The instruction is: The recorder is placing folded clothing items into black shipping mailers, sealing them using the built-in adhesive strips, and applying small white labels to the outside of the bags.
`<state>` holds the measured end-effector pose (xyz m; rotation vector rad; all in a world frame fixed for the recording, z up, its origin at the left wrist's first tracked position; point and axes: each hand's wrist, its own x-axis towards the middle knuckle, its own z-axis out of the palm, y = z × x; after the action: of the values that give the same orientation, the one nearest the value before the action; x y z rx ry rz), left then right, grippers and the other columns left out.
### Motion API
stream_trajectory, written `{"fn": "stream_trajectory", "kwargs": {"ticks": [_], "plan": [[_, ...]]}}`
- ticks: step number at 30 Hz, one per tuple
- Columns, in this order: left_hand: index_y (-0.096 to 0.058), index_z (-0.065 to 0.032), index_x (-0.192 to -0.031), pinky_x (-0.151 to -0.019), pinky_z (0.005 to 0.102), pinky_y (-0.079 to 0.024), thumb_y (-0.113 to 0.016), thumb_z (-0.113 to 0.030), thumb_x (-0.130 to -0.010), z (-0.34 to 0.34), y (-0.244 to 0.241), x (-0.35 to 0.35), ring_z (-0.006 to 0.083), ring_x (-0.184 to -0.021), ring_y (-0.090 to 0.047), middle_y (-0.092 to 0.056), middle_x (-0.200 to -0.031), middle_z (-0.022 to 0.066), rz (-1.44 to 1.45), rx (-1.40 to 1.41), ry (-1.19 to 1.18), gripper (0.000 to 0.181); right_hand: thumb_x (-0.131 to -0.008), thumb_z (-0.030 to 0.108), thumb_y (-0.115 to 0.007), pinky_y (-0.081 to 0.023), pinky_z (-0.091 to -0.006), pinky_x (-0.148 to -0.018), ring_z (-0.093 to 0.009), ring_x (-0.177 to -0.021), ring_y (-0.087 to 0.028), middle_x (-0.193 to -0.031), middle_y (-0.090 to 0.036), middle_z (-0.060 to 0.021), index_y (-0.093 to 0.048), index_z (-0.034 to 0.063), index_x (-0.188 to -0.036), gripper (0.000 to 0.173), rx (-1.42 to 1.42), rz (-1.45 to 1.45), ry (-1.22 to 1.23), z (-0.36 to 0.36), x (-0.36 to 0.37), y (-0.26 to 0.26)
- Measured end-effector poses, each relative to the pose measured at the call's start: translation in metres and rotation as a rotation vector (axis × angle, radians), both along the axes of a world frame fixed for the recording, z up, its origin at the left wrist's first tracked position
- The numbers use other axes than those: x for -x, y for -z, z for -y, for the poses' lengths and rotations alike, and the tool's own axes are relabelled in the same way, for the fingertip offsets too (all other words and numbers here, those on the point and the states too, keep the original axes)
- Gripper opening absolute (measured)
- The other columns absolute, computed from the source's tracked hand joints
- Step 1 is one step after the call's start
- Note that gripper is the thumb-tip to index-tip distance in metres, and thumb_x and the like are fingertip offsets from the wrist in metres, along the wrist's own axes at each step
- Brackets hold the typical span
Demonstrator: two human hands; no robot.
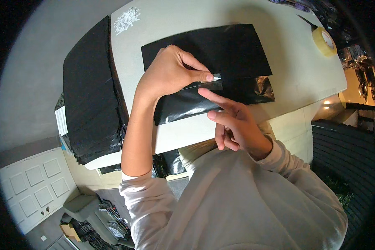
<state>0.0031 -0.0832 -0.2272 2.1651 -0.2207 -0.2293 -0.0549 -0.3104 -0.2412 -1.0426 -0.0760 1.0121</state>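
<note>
A flat black plastic bag (206, 50) lies before me on the white table (187, 134), its lower part glossy and creased. A short patch of clear tape (214, 86) lies across the edge between its matte and glossy parts. There, my left hand (172, 73) pinches a small white strip (217, 77) between thumb and forefinger, close against the bag. My right hand (237, 123) hovers just below it, forefinger and thumb apart, the other fingers curled, with nothing seen in it.
A thick stack of black plastic bags (87, 87) covers the table's left end. Small white strips (127, 19) are heaped at the far left corner. A roll of yellowish tape (324, 41) stands at the far right, beside a dark pointed tool (306, 20).
</note>
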Motion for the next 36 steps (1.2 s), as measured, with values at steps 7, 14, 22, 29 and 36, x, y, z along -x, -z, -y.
{"fn": "stream_trajectory", "kwargs": {"ticks": [7, 14, 22, 29, 36], "plan": [[-0.084, -0.0049, -0.089, -0.066, 0.0299, -0.051, -0.09, -0.017, -0.079, 0.002, 0.001, -0.001, 0.0134, -0.069, -0.067, -0.076, -0.076, 0.0089, -0.013, -0.025, -0.03, 0.017, -0.103, 0.02, -0.063, -0.03, -0.0237, -0.033, -0.01, -0.034, -0.046, -0.059, -0.063, -0.0126, -0.036, 0.0103, -0.161, 0.065, 0.038, -0.02, -0.031, 0.001, -0.003, -0.003], [-0.085, -0.0078, -0.089, -0.068, 0.0303, -0.052, -0.09, -0.019, -0.076, 0.002, 0.003, -0.001, 0.0176, -0.071, -0.068, -0.075, -0.076, 0.0097, 0.036, -0.07, -0.044, 0.017, -0.102, 0.018, -0.063, -0.029, -0.0231, -0.033, -0.01, -0.036, -0.047, -0.06, -0.063, -0.0126, -0.036, 0.0105, -0.161, 0.065, 0.041, -0.026, -0.031, 0.001, -0.003, -0.001], [-0.085, -0.01, -0.089, -0.071, 0.0313, -0.055, -0.089, -0.02, -0.074, 0.003, 0.001, -0.002, 0.0223, -0.073, -0.073, -0.078, -0.081, 0.0136, 0.026, -0.108, -0.047, 0.018, -0.101, 0.018, -0.063, -0.029, -0.0232, -0.033, -0.009, -0.035, -0.044, -0.061, -0.063, -0.0139, -0.037, 0.009, -0.16, 0.065, 0.033, -0.034, -0.026, 0.003, -0.005, 0.0], [-0.085, -0.0069, -0.087, -0.072, 0.0311, -0.057, -0.089, -0.02, -0.075, 0.004, 0.006, -0.001, 0.0221, -0.07, -0.074, -0.078, -0.08, 0.0144, 0.028, -0.122, -0.077, 0.019, -0.096, 0.018, -0.056, -0.025, -0.023, -0.033, -0.009, -0.03, -0.035, -0.057, -0.061, -0.0111, -0.04, 0.0092, -0.159, 0.065, 0.121, -0.009, -0.011, -0.003, -0.005, -0.01], [-0.085, -0.0066, -0.086, -0.071, 0.0308, -0.058, -0.09, -0.018, -0.075, 0.009, 0.003, -0.002, 0.021, -0.069, -0.075, -0.078, -0.079, 0.0138, -0.022, -0.13, -0.107, 0.017, -0.099, 0.022, -0.064, -0.027, -0.0244, -0.034, -0.009, -0.032, -0.039, -0.066, -0.067, -0.0179, -0.033, 0.0061, -0.16, 0.07, 0.018, -0.034, -0.016, 0.002, -0.006, 0.001]]}}
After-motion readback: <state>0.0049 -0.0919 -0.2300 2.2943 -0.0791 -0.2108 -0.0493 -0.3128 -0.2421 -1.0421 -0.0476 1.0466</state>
